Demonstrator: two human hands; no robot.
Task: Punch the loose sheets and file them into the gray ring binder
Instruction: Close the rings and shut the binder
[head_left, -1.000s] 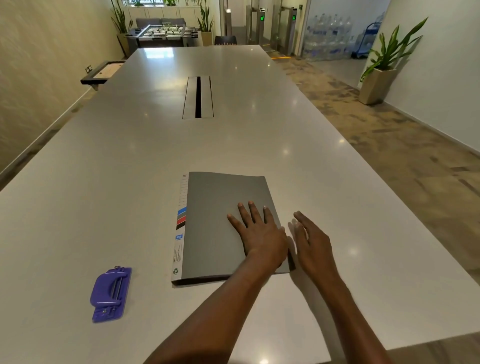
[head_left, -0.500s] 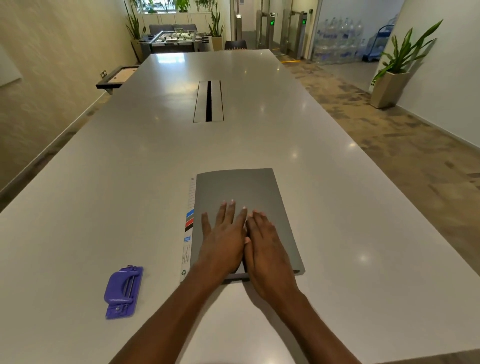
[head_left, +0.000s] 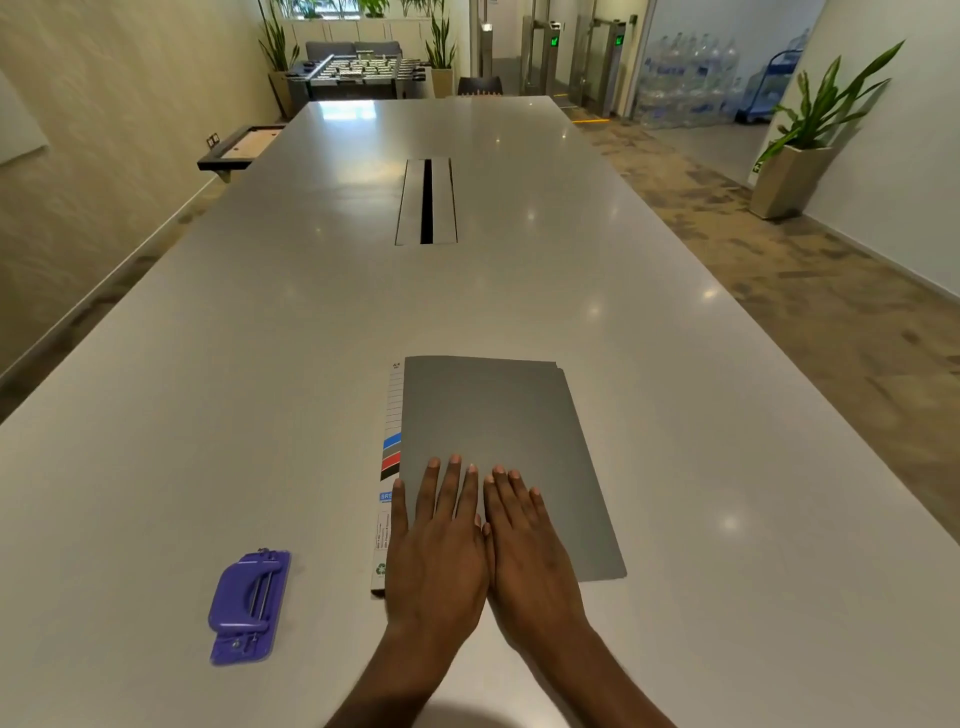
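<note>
The gray ring binder (head_left: 493, 415) lies closed and flat on the white table (head_left: 260, 389), its labelled spine with blue, red and black stripes on the left. My left hand (head_left: 439, 545) and my right hand (head_left: 524, 540) rest palm-down side by side on the near half of its cover, fingers spread flat, holding nothing. A purple hole punch (head_left: 251, 605) lies on the table to the left of the binder, apart from both hands. No loose sheets are in sight.
A cable slot (head_left: 427, 201) is set into the table's middle, farther away. The table's right edge borders a carpeted floor with a potted plant (head_left: 800, 156). A small black-framed tray (head_left: 239, 148) sticks out from the left wall.
My right hand moved from the table beside the binder onto its cover, next to my left hand. The binder now lies straighter in front of me.
</note>
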